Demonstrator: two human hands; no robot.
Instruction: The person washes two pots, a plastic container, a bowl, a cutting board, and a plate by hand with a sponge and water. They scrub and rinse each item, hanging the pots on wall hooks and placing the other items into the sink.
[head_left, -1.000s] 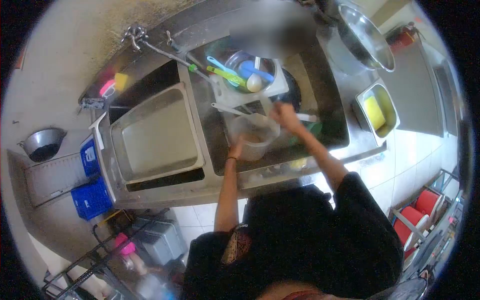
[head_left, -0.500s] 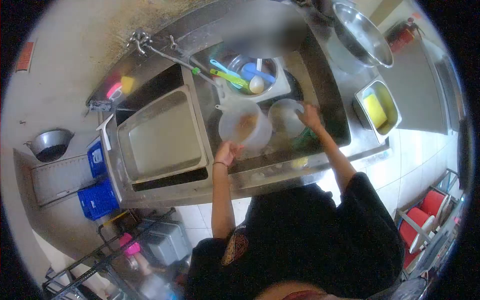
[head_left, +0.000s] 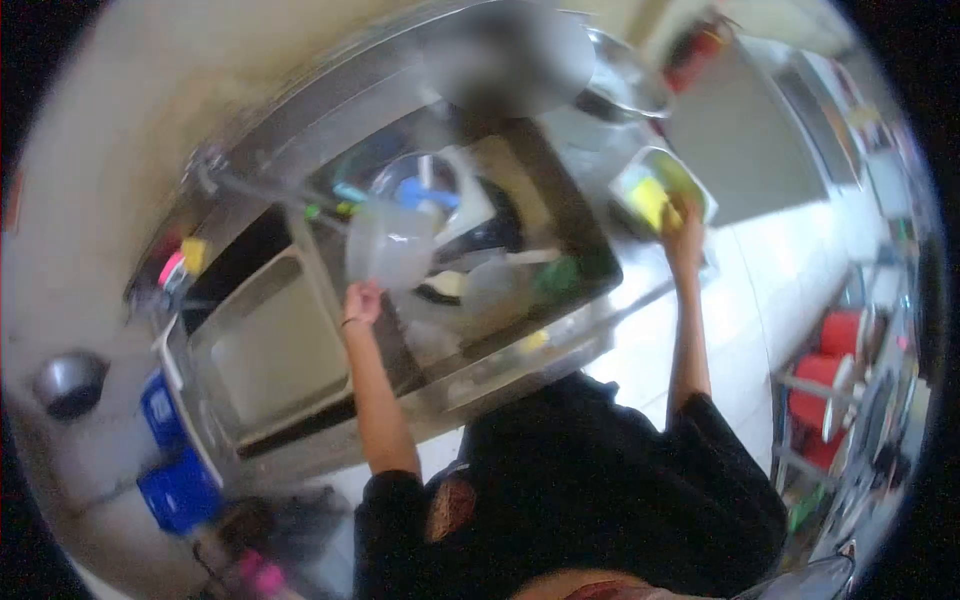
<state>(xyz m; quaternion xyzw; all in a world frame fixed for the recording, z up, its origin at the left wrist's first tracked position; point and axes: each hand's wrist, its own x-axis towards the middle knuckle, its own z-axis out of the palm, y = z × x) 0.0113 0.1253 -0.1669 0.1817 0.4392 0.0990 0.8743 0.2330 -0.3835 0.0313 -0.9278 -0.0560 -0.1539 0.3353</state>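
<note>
In the head view, my left hand (head_left: 364, 300) is closed on the rim of a translucent plastic tub (head_left: 388, 245), which is held tilted over the sink. My right hand (head_left: 684, 235) reaches into a rectangular metal pan (head_left: 708, 190) on the counter at the right. Its fingers are at the edge of a yellow sponge (head_left: 648, 200) there and seem to pinch it, though motion blurs them. Another translucent container (head_left: 490, 285) lies in the sink beneath and right of the tub.
Behind the tub, a bowl with a blue utensil (head_left: 425, 192) stands in the sink basin (head_left: 590, 245). To the left is a large metal tray (head_left: 270, 345). A metal bowl (head_left: 625, 75) sits at the back right. Blue crates (head_left: 180, 490) are at lower left.
My right hand has left the clear container in the sink and moved right to the sponge in the metal pan. My left hand still holds the tub. The view has shifted.
</note>
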